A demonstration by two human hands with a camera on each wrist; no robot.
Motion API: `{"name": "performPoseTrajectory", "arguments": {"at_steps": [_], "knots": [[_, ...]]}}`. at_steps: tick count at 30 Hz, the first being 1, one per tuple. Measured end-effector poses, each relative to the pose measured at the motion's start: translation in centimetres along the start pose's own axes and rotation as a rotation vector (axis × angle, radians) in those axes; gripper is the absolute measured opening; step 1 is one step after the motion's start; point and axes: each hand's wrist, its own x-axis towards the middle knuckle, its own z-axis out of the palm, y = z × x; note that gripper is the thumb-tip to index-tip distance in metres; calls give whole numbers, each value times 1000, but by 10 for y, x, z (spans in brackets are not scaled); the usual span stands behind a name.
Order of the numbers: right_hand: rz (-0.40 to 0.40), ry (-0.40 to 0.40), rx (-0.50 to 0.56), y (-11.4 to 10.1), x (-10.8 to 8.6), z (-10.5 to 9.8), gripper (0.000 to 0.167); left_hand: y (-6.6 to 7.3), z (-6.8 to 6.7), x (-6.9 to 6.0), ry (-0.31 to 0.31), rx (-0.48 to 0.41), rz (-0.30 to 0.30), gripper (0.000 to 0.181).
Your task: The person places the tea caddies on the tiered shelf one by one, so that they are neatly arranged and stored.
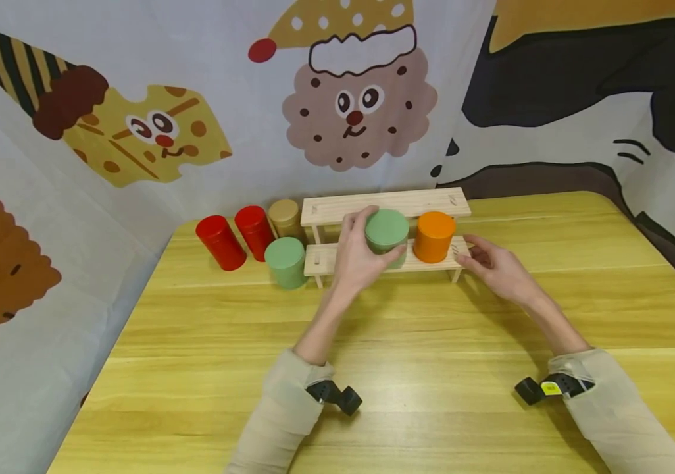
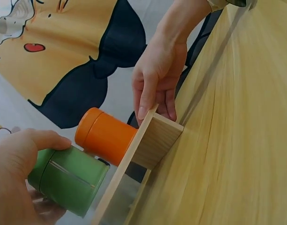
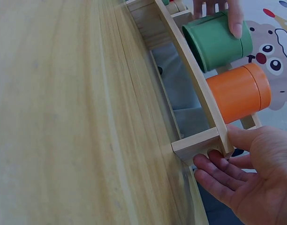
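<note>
My left hand (image 1: 358, 257) grips a green lidded canister (image 1: 387, 228) over the lower board of a two-step wooden shelf (image 1: 385, 207). In the left wrist view, the gripped canister (image 2: 71, 180) leans a little, its base slightly apart from the board. To its right an orange lidded canister (image 1: 434, 238) stands on that lower board. My right hand (image 1: 502, 268) holds the shelf's right end; the right wrist view has the thumb on top of the board and the fingers (image 3: 218, 176) curled below, beside the leg.
Left of the shelf, two red canisters (image 1: 222, 243), a tan canister (image 1: 286, 218) and another green canister (image 1: 287, 263) stand on the wooden table (image 1: 408, 368). Behind the table hangs a cloth (image 1: 243, 145) printed with cartoon figures.
</note>
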Motion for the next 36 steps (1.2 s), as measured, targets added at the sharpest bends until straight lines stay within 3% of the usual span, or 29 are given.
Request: {"name": "performPoseTrajectory", "arguments": {"at_steps": [8, 23, 36], "knots": [[3, -2, 5, -2, 1, 0, 73, -1, 7, 1, -8, 21, -21, 80], [3, -2, 1, -1, 1, 0, 72, -1, 5, 0, -34, 50, -30, 83], [5, -3, 6, 0, 1, 0, 72, 5, -8, -4, -30, -21, -5, 81]]}}
